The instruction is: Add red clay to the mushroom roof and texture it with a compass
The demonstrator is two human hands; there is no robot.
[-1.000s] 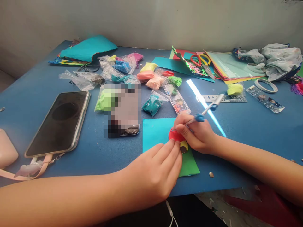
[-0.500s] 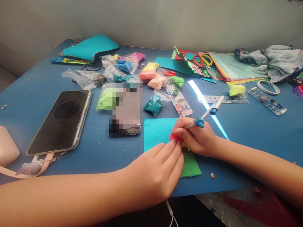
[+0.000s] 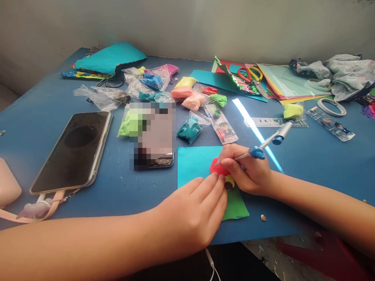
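Note:
My right hand [image 3: 247, 169] pinches a thin white-and-blue drawing compass [image 3: 257, 152], its upper end slanting up to the right. Its lower tip is at a red clay shape [image 3: 216, 166] whose upper left is covered in small dots. My left hand [image 3: 195, 207] lies with its fingers stretched out, fingertips touching the lower edge of the red clay. Beneath is a card, blue paper [image 3: 190, 162] on top and green paper [image 3: 238, 208] below. A yellow-and-dark piece [image 3: 230, 182] shows partly between my hands.
A phone [image 3: 72, 152] lies at left, and a second, partly blurred phone [image 3: 164, 160] nearer the card. Bagged clay [image 3: 190, 128] sits behind. Farther back are scissors [image 3: 253, 78] and coloured paper [image 3: 293, 80]. A ruler [image 3: 263, 122] and tape roll [image 3: 332, 107] lie right.
The compass has tilted lower toward the right, and my right fingers have shifted slightly right, uncovering more of the dotted red clay. My left hand stays almost still.

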